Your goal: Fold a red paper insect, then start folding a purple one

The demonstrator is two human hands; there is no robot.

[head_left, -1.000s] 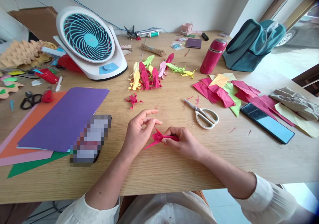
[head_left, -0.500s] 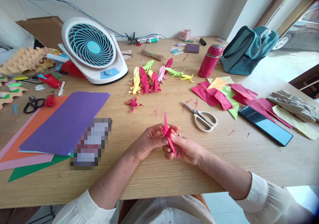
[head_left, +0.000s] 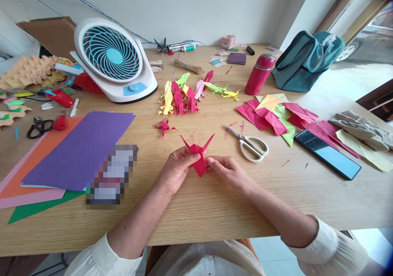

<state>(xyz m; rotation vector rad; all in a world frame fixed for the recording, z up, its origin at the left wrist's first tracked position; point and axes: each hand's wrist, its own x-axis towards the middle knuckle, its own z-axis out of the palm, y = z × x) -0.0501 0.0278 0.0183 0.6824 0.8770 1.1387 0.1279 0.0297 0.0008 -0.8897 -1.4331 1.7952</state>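
Pinching a red folded paper figure (head_left: pixel 199 167) between thumb and fingers of the left hand (head_left: pixel 175 171), just below the centre of the frame and over the tabletop (head_left: pixel 215 223), with two thin points spread upward in a V and a broad flap turned downward. Holding the right hand (head_left: pixel 229 171) close at the figure's right edge, thumb and forefinger nearly together; impossible to tell whether pinching a hidden layer or only resting against the paper.

Could crease the flap crookedly by pressing too hard with the left thumb. Could kink or tear a thin point by tugging sideways near its base. Could let the layers spring apart by loosening the left pinch abruptly.

Could flatten the small red paper figure (head_left: pixel 163 126), near the middle of the frame, by reaching forward carelessly. Could jab a knuckle on the scissors (head_left: pixel 242 138), right of centre, by swinging the right wrist outward.

Farther out, could lose the cluster of paper figures (head_left: pixel 177 98) at upper centre, or the loose coloured papers (head_left: pixel 260 118) at right, to a draught from the fan (head_left: pixel 115 57) at upper left, if running; hard to tell here.
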